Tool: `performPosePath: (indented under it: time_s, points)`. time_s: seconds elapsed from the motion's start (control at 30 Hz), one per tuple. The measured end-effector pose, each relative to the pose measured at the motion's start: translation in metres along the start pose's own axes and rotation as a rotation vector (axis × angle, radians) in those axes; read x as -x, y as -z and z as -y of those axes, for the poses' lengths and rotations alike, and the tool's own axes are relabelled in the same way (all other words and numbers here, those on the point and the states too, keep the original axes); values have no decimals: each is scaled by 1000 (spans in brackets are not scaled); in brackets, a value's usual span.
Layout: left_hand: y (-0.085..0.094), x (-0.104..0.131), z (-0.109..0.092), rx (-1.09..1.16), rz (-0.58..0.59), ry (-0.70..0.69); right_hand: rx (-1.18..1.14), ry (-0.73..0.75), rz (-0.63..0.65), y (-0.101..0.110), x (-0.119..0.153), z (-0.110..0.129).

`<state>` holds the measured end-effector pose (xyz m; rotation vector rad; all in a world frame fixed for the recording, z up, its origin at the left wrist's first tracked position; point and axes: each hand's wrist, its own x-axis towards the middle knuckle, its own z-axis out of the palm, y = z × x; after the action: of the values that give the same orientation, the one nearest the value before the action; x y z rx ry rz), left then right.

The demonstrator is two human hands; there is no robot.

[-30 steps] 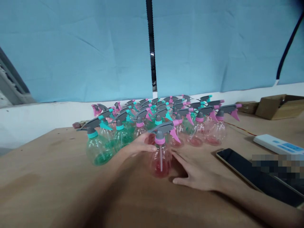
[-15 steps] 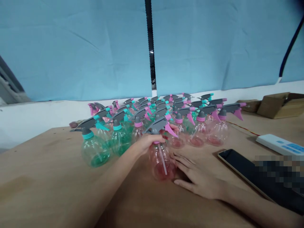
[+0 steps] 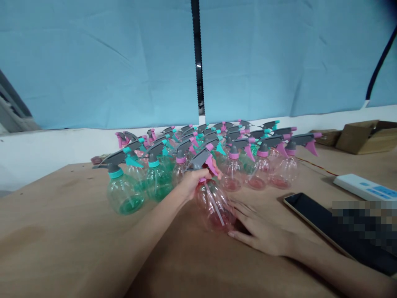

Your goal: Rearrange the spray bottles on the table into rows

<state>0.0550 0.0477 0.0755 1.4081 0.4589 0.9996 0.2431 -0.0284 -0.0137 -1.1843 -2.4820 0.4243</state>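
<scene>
My left hand (image 3: 198,180) is closed round the neck of a clear pink spray bottle (image 3: 215,207) with a grey and pink trigger head. The bottle leans, its head to the left and its base to the right. Beside its base, my right hand (image 3: 260,229) lies with fingers apart, the fingertips at the bottle's lower side. Behind stand several rows of similar bottles, among them a green one (image 3: 125,196) at the left front and a pink one (image 3: 283,171) at the right end.
On the wooden table (image 3: 62,231), a black phone (image 3: 325,223) lies to the right, near a white power strip (image 3: 366,188). An open cardboard box (image 3: 366,138) sits at the back right. A blue sheet (image 3: 124,62) covers the wall behind.
The held bottle has tilted, its trigger head moving left and its base right. My left hand has shifted slightly left and up with it. My right hand has barely moved.
</scene>
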Motion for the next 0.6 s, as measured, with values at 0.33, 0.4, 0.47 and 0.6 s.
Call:
performPosePath:
  time_s: [0.33,0.4,0.47,0.6]
  points:
    - [3,0,3,30,16,-25,48,-10,20,1,0,1]
    - [3,0,3,39,0,-14,51,-9,29,1,0,1]
    - [3,0,3,41,-21,-5,52,-14,31,0,0,1]
    - [-1,0,1,7,-35,-2,49,-17,21,-1,0,-1]
